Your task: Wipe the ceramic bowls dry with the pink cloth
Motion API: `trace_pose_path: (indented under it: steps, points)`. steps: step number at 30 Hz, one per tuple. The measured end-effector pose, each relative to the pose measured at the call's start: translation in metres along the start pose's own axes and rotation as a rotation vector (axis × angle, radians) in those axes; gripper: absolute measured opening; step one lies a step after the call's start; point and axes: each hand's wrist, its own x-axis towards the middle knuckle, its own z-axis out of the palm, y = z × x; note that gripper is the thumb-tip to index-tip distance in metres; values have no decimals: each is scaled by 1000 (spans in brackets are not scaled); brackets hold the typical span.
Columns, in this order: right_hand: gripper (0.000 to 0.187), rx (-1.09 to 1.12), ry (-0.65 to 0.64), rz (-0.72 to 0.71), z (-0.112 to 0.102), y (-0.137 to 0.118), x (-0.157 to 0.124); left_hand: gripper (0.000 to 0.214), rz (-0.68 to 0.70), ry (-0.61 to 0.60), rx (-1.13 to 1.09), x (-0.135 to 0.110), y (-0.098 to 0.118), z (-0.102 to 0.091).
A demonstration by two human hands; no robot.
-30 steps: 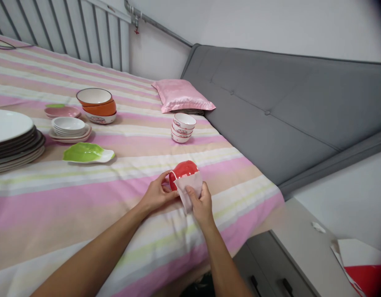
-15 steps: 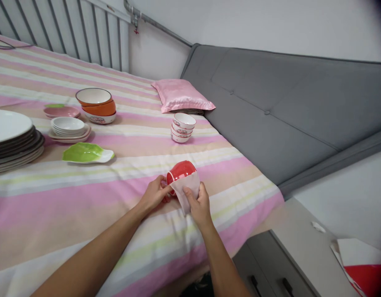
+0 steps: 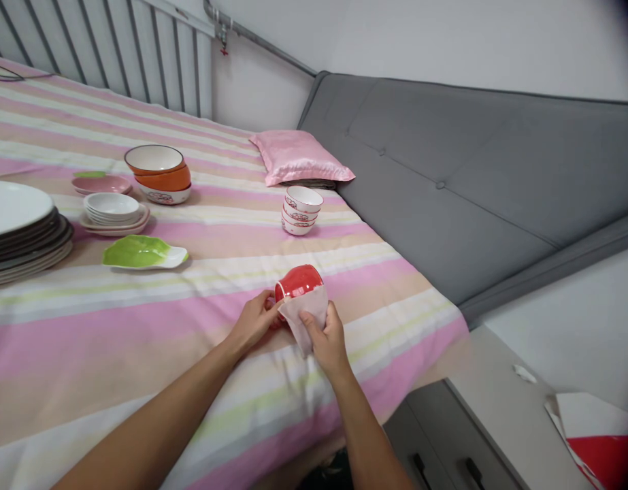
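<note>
A red bowl (image 3: 298,280) with a white rim is tipped on its side just above the striped bedspread (image 3: 140,320). My left hand (image 3: 254,321) grips its rim on the left. My right hand (image 3: 324,340) presses a white cloth (image 3: 307,315) against the bowl's near side, fingers closed on the cloth. Both hands meet at the bowl near the bed's right front part.
On the bed lie a stack of small patterned bowls (image 3: 301,210), orange bowls (image 3: 159,173), white small dishes (image 3: 112,209), a green leaf-shaped plate (image 3: 143,252), a pile of large plates (image 3: 20,231) and a pink pillow (image 3: 298,158). Grey headboard (image 3: 471,177) stands right; a nightstand (image 3: 477,429) is lower right.
The bowl has shifted slightly left and turned a little in my hands. The right hand has slid the cloth along its side. Nothing else on the bed has moved.
</note>
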Motion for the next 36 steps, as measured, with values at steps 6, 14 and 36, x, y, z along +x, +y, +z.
trace_pose_path:
  steps: [6, 14, 36]
  points:
    - [27, 55, 32, 18, -3, 1, 1, 70, 122, -5, 151, -2, 3, -3]
    - [29, 94, 0, 49, -9, 2, 3, 60, 298, 11, 281, -2, 13, -5]
    - [30, 53, -29, 24, -12, 5, 3, 52, 173, 92, -38, 8, 3, -4]
